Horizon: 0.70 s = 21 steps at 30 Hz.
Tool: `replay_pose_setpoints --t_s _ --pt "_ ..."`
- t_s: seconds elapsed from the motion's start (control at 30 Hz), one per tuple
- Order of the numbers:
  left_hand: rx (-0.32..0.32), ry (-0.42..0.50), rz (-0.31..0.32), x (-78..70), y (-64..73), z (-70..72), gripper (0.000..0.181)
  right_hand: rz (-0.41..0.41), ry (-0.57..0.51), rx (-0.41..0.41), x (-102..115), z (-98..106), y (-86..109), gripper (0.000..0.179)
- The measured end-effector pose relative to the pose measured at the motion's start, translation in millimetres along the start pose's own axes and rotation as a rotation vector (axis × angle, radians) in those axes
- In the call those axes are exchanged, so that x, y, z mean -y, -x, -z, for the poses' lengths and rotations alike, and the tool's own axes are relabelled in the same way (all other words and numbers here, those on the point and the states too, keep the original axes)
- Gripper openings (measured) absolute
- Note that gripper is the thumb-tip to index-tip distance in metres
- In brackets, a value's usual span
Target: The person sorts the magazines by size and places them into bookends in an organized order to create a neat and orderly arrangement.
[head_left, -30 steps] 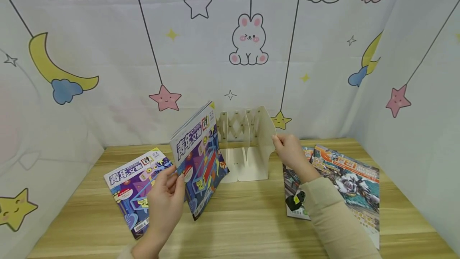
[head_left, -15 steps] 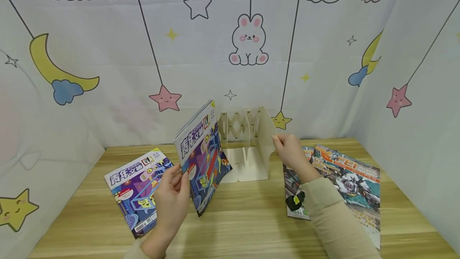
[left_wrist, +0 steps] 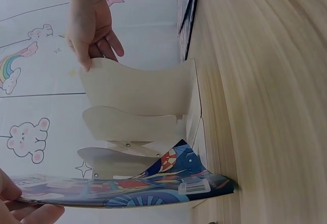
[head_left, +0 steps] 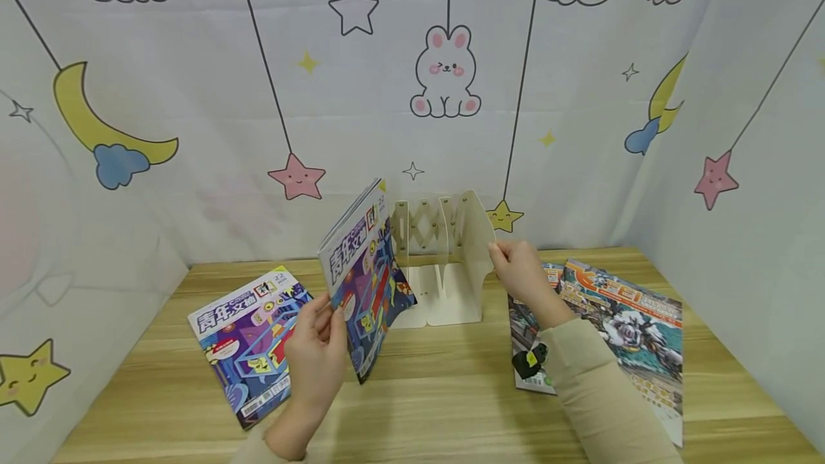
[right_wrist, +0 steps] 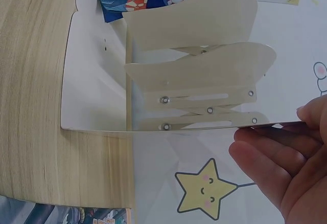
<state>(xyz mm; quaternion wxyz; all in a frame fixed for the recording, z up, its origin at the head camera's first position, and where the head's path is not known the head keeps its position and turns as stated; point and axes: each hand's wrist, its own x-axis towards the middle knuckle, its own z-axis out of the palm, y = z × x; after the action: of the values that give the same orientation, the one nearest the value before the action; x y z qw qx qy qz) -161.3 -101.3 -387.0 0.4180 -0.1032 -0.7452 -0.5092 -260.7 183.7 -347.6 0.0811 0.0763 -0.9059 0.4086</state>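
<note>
My left hand [head_left: 316, 346] pinches a purple-blue magazine [head_left: 367, 292] by its left edge, thumb in front. The magazine stands tilted at the left of a cream metal expandable book rack [head_left: 477, 256] and hides that end of it. In the left wrist view, the magazine's lower corner curls up beside a divider [left_wrist: 117, 160]. My right hand [head_left: 522, 274] pinches the outer edge of the rack's right panel; in the right wrist view the thumb [right_wrist: 311, 112] lies on one side of it and the fingers on the other.
A matching magazine [head_left: 238, 356] lies flat on the wooden table [head_left: 438, 392] at left. Two overlapping magazines [head_left: 638, 328] lie at right, partly under my right forearm. A printed white curtain [head_left: 387, 113] hangs behind and along both sides.
My left hand has moved a little to the right with the magazine, bringing it closer against the rack. The right hand and the rack stay where they were.
</note>
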Motion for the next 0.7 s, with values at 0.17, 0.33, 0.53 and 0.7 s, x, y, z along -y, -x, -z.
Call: replay_pose_setpoints --t_s 0.17,0.33,0.53,0.7 --pt "-0.005 -0.018 0.009 1.0 1.4 -2.7 0.02 0.009 0.001 -0.007 -0.4 -0.5 0.0 0.043" --pt "-0.008 -0.019 0.016 0.2 2.0 -5.0 0.021 0.021 0.009 -0.013 -0.2 -0.9 0.1 0.043" --pt "-0.011 -0.018 0.03 0.5 2.1 -7.7 0.021 0.019 0.006 -0.013 -0.6 -1.2 0.0 0.043" --pt "-0.023 -0.038 0.044 1.3 2.2 -10.8 0.022 0.017 0.002 -0.015 -1.3 -1.6 0.0 0.043"
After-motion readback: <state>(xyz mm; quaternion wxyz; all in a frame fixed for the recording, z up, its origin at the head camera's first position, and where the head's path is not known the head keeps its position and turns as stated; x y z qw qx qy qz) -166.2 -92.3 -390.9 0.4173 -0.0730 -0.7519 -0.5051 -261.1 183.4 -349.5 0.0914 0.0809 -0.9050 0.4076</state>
